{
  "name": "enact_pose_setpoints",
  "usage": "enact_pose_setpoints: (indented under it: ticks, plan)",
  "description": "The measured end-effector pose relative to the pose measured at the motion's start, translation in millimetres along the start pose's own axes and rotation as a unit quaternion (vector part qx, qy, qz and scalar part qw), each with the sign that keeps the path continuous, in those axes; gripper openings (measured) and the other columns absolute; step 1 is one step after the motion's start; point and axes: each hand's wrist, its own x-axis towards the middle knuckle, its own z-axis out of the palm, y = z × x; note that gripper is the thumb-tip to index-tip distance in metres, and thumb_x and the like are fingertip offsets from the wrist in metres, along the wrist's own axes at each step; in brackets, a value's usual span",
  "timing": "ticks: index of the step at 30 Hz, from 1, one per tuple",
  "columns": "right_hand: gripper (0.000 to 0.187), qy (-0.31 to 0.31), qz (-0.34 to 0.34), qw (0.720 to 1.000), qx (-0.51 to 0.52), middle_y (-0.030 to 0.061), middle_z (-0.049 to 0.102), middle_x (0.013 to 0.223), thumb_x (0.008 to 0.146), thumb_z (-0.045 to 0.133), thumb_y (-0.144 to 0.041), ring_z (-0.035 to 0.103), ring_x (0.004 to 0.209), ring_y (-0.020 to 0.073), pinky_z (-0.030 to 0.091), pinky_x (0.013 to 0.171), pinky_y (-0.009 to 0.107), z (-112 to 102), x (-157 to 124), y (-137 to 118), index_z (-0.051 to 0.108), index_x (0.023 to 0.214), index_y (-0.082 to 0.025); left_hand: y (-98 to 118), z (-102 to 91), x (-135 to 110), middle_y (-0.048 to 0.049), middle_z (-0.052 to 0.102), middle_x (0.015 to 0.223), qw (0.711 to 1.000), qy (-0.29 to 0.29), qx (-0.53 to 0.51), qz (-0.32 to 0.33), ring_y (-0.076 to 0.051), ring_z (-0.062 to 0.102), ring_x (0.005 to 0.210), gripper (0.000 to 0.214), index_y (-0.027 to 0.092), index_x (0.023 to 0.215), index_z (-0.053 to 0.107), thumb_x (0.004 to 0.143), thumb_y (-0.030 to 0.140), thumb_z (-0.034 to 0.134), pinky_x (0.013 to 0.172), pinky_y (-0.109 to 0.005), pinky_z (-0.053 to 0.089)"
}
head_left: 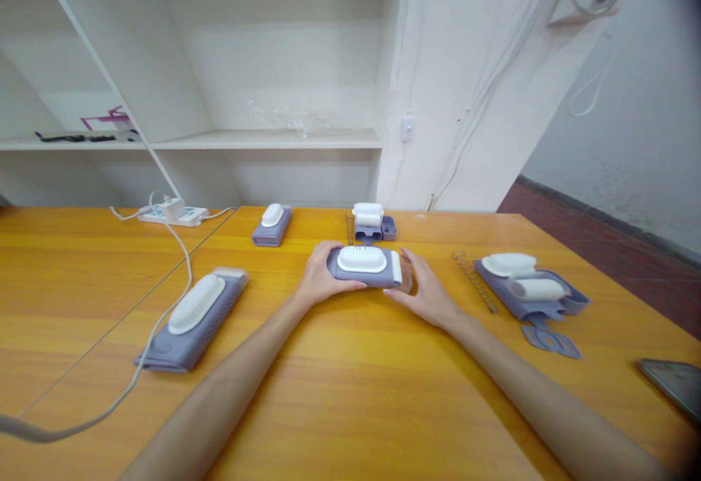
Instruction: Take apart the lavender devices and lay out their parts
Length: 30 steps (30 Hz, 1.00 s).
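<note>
A grey-purple box (339, 274) with a white oval bristled pad on top is held slightly off or on the table, I cannot tell which. My left hand (319, 276) is wrapped round its left end, thumb along the front. At the other end, past a white band, is a clear end piece (406, 276). My right hand (430, 293) is curled round that piece, fingertips at the back and thumb at the front. Just behind the box are white rollers (368, 213) on grey-purple parts, a small grey-purple cup (388, 228) and a spring (350, 228).
Similar boxes lie at left (189, 320) and back left (272, 225). At right are a spring (475, 284), an opened box with a roller (534, 287) and a flat looped piece (550, 341). A cable (183, 247) runs from a power strip (174, 212). A phone-like dark slab (673, 386) lies right.
</note>
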Motion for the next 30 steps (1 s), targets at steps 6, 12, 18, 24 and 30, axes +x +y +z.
enact_pose_setpoints:
  ticks: [6,12,18,24,30]
  plan:
    - [0.071,0.013,-0.064,0.996,-0.062,0.0122,0.055,0.117,0.068,0.066,-0.055,0.051,0.109,0.0311,0.040,0.093,0.047,-7,-1,-14,0.041,0.124,-0.020,11,-2.9,-4,-0.0079,0.057,0.109,0.998,-0.004,0.018,0.053,-0.027,0.053,0.104,0.077,0.022,0.110,0.051,0.047,0.057,0.079,0.094,-0.043,0.040]
    - [0.066,0.007,-0.106,0.987,-0.121,0.0137,0.057,0.106,0.069,0.062,-0.061,0.052,0.100,0.0318,0.038,0.091,0.046,-13,2,-16,0.046,0.115,-0.017,12,-3.2,-7,-0.0079,0.057,0.107,0.996,-0.016,0.031,0.078,-0.026,0.053,0.103,0.074,0.022,0.110,0.050,0.052,0.059,0.076,0.093,-0.041,0.042]
    - [0.060,-0.008,-0.142,0.977,-0.162,0.0132,0.058,0.096,0.067,0.059,-0.065,0.052,0.092,0.0312,0.034,0.093,0.049,-20,3,-14,0.053,0.103,-0.017,14,-3.0,-9,-0.0089,0.057,0.109,0.995,-0.037,0.044,0.081,-0.027,0.052,0.104,0.074,0.022,0.112,0.050,0.052,0.058,0.076,0.093,-0.043,0.041]
    - [0.058,0.005,-0.138,0.981,-0.136,0.0125,0.056,0.097,0.067,0.060,-0.064,0.051,0.092,0.0309,0.039,0.085,0.046,-19,1,-14,0.051,0.102,-0.019,13,-3.5,-9,-0.0090,0.056,0.109,0.992,-0.021,0.036,0.117,-0.026,0.052,0.104,0.076,0.022,0.113,0.048,0.053,0.058,0.076,0.094,-0.042,0.041]
    - [0.057,0.047,-0.118,0.981,-0.144,0.0113,0.053,0.092,0.064,0.062,-0.067,0.050,0.088,0.0299,0.042,0.081,0.045,-18,-1,-11,0.051,0.095,-0.020,12,-3.7,-10,-0.0090,0.056,0.108,0.992,0.000,0.045,0.116,-0.026,0.052,0.104,0.076,0.021,0.113,0.048,0.053,0.059,0.075,0.094,-0.041,0.042]
